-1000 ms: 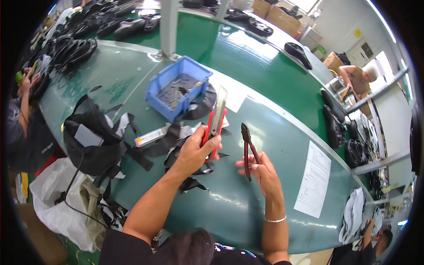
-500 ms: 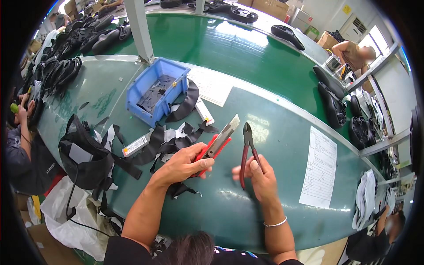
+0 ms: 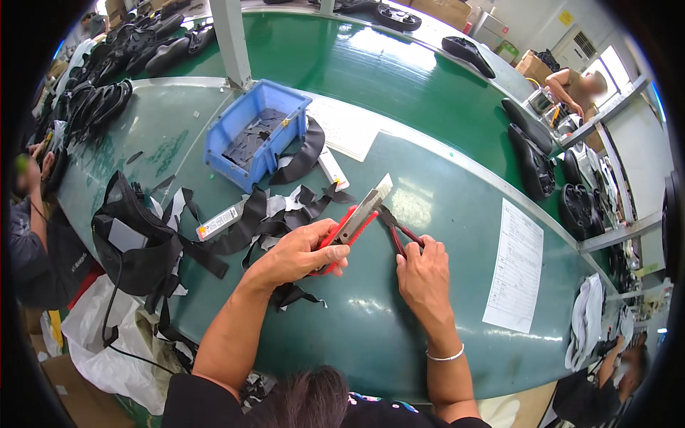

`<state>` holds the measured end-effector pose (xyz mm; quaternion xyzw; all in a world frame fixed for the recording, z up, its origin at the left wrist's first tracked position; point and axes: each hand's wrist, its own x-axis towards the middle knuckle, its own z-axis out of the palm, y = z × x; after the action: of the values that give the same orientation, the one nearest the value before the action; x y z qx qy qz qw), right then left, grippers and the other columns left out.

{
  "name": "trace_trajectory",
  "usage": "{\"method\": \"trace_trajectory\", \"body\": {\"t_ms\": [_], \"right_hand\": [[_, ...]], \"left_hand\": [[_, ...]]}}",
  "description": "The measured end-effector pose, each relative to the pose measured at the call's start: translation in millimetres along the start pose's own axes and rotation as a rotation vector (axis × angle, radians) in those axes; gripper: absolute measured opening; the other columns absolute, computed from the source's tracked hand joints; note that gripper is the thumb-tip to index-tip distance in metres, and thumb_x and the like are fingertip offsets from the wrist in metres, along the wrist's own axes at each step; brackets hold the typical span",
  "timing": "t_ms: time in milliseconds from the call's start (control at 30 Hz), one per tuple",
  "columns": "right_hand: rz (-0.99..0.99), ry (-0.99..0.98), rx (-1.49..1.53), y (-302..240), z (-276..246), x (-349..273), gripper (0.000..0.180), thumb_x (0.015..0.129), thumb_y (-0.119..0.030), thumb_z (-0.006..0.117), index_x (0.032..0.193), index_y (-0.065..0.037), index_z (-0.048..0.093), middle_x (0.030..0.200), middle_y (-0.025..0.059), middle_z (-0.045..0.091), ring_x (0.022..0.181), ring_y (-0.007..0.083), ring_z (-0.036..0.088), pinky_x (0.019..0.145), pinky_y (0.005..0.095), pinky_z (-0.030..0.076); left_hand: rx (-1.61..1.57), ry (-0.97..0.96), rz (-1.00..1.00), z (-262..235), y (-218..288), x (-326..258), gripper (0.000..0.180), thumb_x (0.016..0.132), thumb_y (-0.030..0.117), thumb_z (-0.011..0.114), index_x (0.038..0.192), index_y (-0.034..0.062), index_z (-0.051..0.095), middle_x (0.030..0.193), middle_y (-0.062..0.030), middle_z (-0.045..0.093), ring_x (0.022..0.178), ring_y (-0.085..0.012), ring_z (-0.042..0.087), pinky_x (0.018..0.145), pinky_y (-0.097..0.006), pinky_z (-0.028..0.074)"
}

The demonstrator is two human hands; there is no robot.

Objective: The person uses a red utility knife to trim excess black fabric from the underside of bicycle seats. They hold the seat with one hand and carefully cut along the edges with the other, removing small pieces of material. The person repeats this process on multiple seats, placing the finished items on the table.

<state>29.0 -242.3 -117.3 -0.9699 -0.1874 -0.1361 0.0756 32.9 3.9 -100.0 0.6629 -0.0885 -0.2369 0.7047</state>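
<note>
My left hand is closed around a red box cutter; its wide blade is slid out and points up and to the right. In my right hand, back of the hand upward, are diagonal cutting pliers with dark red handles. The pliers lean left, their dark jaws right beside the knife blade; I cannot tell whether they touch it. Left of my left hand lie black fabric strips in a tangle with white scraps. A small white box lies among them, and another white box beyond.
A blue bin holds dark flat pieces. Left stands a black bag with a cable. A printed sheet lies on the green table at right. Behind runs a green conveyor with black shoe-like parts. Other people work at both sides.
My right hand has turned over, back upward, and the pliers have tilted left, bringing their jaws to the knife blade. The knife has shifted slightly right in my left hand.
</note>
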Motion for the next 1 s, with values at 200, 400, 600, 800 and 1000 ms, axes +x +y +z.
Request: {"method": "trace_trajectory", "body": {"t_ms": [200, 400, 600, 800, 1000], "right_hand": [[0.539, -0.150, 0.987, 3, -20, -1, 0.029, 0.087, -0.027, 0.065, 0.084, -0.001, 0.051, 0.074, 0.0074, 0.050, 0.061, 0.0219, 0.043, 0.057, 0.0311, 0.038], [0.292, 0.035, 0.831, -16, -32, -4, 0.029, 0.092, -0.028, 0.060, 0.088, 0.000, 0.059, 0.083, 0.0100, 0.058, 0.069, 0.0227, 0.053, 0.064, 0.0308, 0.043], [0.110, 0.075, 0.576, -16, -27, -6, 0.029, 0.092, -0.026, 0.058, 0.104, 0.000, 0.063, 0.108, 0.0148, 0.064, 0.098, 0.0309, 0.060, 0.085, 0.0389, 0.042], [0.108, 0.036, 0.588, -15, -26, -5, 0.027, 0.092, -0.024, 0.058, 0.105, -0.001, 0.064, 0.113, 0.0154, 0.062, 0.100, 0.0317, 0.059, 0.085, 0.0393, 0.042], [0.114, 0.041, 0.622, -17, -27, -6, 0.027, 0.092, -0.023, 0.058, 0.105, -0.001, 0.064, 0.114, 0.0154, 0.062, 0.099, 0.0319, 0.059, 0.084, 0.0399, 0.043]], "left_hand": [[-0.005, -0.028, -0.034, -2, 1, -2, 0.034, 0.093, 0.031, 0.060, 0.110, 0.0019, 0.053, 0.083, -0.0047, 0.061, 0.072, -0.0124, 0.061, 0.071, -0.026, 0.046], [-0.018, -0.027, -0.039, -3, 3, -2, 0.034, 0.092, 0.030, 0.061, 0.109, 0.0013, 0.054, 0.083, -0.0052, 0.061, 0.072, -0.0131, 0.061, 0.069, -0.026, 0.048], [0.000, -0.031, -0.033, -3, 1, -2, 0.029, 0.092, 0.025, 0.060, 0.107, 0.0018, 0.054, 0.082, -0.0048, 0.061, 0.071, -0.0129, 0.062, 0.068, -0.026, 0.047], [0.016, -0.003, -0.018, 0, 5, -3, 0.035, 0.088, 0.038, 0.064, 0.092, 0.0046, 0.055, 0.076, -0.0030, 0.059, 0.066, -0.0096, 0.060, 0.060, -0.024, 0.045], [0.008, -0.002, -0.011, -1, 3, -3, 0.035, 0.087, 0.039, 0.065, 0.091, 0.0050, 0.055, 0.075, -0.0027, 0.059, 0.066, -0.0091, 0.059, 0.059, -0.023, 0.044]]}}
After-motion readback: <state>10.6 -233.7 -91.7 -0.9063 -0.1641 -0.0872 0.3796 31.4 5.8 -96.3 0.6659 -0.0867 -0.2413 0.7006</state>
